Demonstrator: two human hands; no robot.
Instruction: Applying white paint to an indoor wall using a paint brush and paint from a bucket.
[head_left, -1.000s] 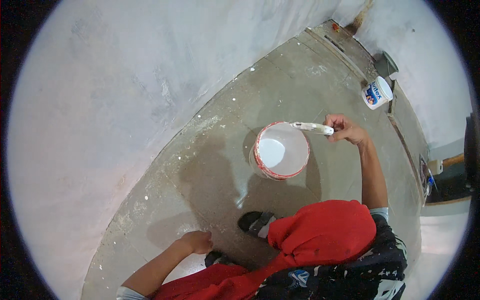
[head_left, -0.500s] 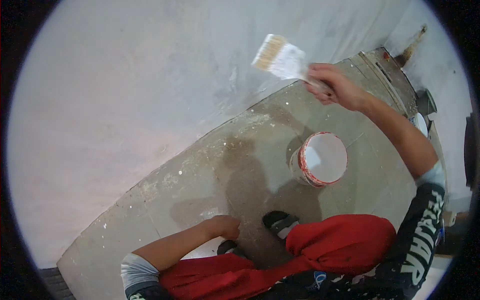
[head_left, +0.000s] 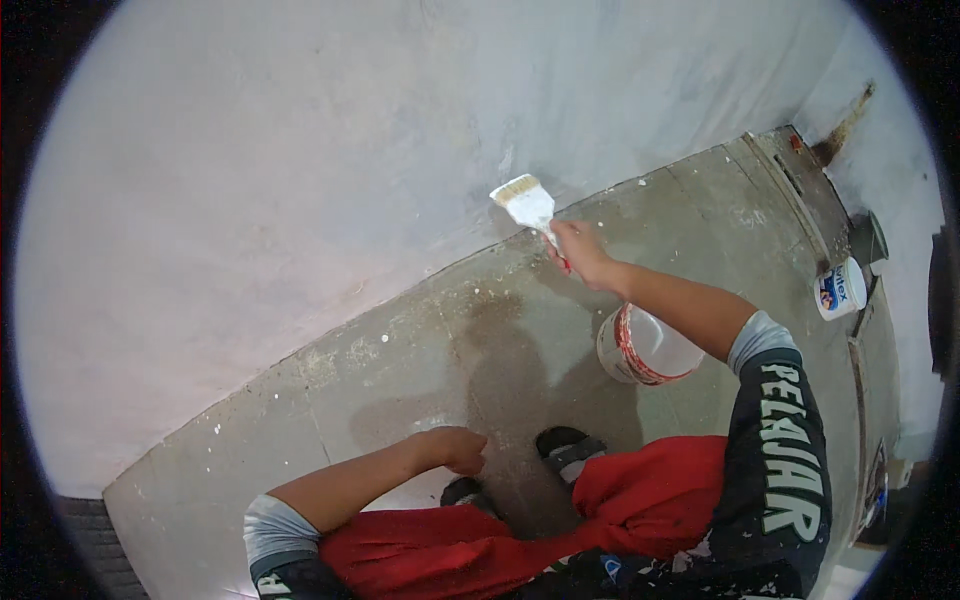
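Observation:
My right hand (head_left: 583,255) is closed around the handle of a wide paintbrush (head_left: 528,205), with pale bristles and a white, paint-coated head. The bristles point up and left, low in front of the whitish wall (head_left: 300,180); whether they touch it I cannot tell. Under my right forearm stands a white bucket (head_left: 618,350) with red smears round its rim, partly hidden by the arm. My left hand (head_left: 455,450) rests by my left knee, fingers curled in with nothing seen in them.
The greyish tiled floor (head_left: 700,235) is spotted with white drips and meets the wall along a slanting edge. At the right stand a small white tub (head_left: 840,289) and a dark grey pail (head_left: 868,240). A wooden strip (head_left: 785,195) lies at the far right.
My right hand has brought the paintbrush down and left, nearer the wall's foot, and its bristles have turned more upward. My forearm now covers part of the bucket. The left hand stays put.

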